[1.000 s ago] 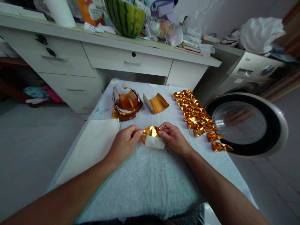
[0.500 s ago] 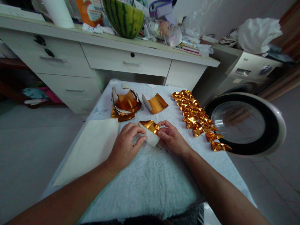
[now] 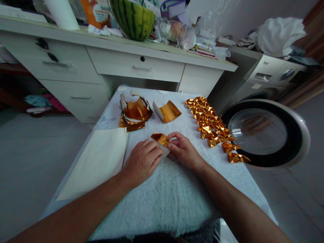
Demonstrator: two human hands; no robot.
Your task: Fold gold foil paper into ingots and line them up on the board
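Note:
Between my hands lies a sheet of gold foil paper [image 3: 161, 138], partly folded, its pale backing turned toward me. My left hand [image 3: 144, 158] is curled over its near left side, fingers bent and hiding part of the paper. With thumb and index finger my right hand [image 3: 181, 147] pinches the right edge. Beyond them rests a single curved gold foil sheet [image 3: 169, 112], and left of it a stack of curled gold foil sheets [image 3: 136, 111]. Several folded gold foil pieces [image 3: 209, 123] form overlapping rows on the right.
A pale paper sheet [image 3: 98, 162] covers the left part of the cloth-covered table [image 3: 162, 206]. Behind stands a white drawer cabinet [image 3: 121, 69] carrying a cut watermelon [image 3: 134, 20] and plastic bags. At right, a washing machine's round door [image 3: 265, 133] hangs open near the table edge.
My left hand has turned over, its fingers now lying across the paper's near side. The foil's folded part looks flatter. My right hand keeps its pinch in nearly the same place.

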